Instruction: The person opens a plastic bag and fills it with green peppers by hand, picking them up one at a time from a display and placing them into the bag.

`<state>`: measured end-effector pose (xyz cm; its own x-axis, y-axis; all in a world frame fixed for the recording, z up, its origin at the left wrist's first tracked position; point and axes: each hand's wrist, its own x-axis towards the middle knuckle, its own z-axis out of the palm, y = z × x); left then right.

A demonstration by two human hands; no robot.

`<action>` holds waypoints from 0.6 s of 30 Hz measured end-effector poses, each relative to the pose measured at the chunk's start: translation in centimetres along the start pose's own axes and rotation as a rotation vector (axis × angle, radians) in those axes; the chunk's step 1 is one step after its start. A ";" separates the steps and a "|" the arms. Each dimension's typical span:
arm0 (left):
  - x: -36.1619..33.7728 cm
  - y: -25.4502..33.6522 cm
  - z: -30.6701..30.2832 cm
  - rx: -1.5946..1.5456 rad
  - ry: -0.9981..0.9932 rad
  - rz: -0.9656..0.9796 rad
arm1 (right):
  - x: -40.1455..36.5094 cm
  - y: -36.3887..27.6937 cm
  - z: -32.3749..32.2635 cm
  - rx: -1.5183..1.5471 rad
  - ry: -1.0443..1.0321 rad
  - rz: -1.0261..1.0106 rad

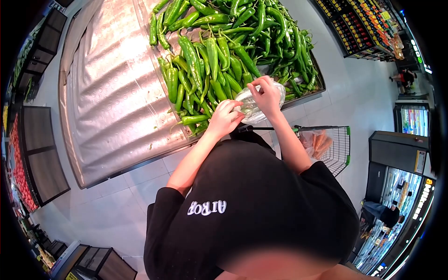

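Observation:
My left hand [226,116] pinches the near-left side of a crumpled clear plastic bag [251,111], fingers curled together. On the bag's other side, my right hand [266,95] has its fingers bent down and closed on the plastic. The bag is held at the front edge of a big heap of long green peppers [212,60], which shows through and around it. What lies inside the bag is hard to make out through the glare.
Ridged, shiny covering [116,102] spans the stand left of the peppers. A wire shopping cart [349,140] with green corners stands close on my right, holding a bag of long orange-brown items [318,143]. Store shelves [359,28] and a person [387,214] are farther right.

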<state>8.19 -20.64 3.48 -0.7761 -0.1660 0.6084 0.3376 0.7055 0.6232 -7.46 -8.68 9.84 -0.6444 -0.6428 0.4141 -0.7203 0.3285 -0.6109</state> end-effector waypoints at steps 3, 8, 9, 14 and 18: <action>-1.0 0.3 -1.5 0.001 0.023 -0.145 | 1.4 -3.2 1.9 0.139 -0.090 -0.004; -2.5 1.8 -4.8 0.049 0.087 -0.344 | 3.1 -8.2 5.9 0.062 -0.387 -0.130; -3.2 1.8 -5.1 0.074 0.118 -0.344 | 3.3 -8.7 7.1 -0.004 -0.418 -0.128; -5.7 4.3 -6.6 0.007 0.252 -0.644 | 3.7 -8.0 11.5 0.132 -0.393 -0.115; -6.2 5.6 -7.4 -0.121 0.350 -0.834 | 5.5 -10.0 6.6 0.754 -0.470 0.412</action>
<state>18.87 -20.75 6.89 -0.5944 -0.8032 0.0393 -0.1918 0.1891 0.9630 -2.07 -20.02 13.80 -0.5231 -0.8409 -0.1391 -0.0036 0.1655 -0.9862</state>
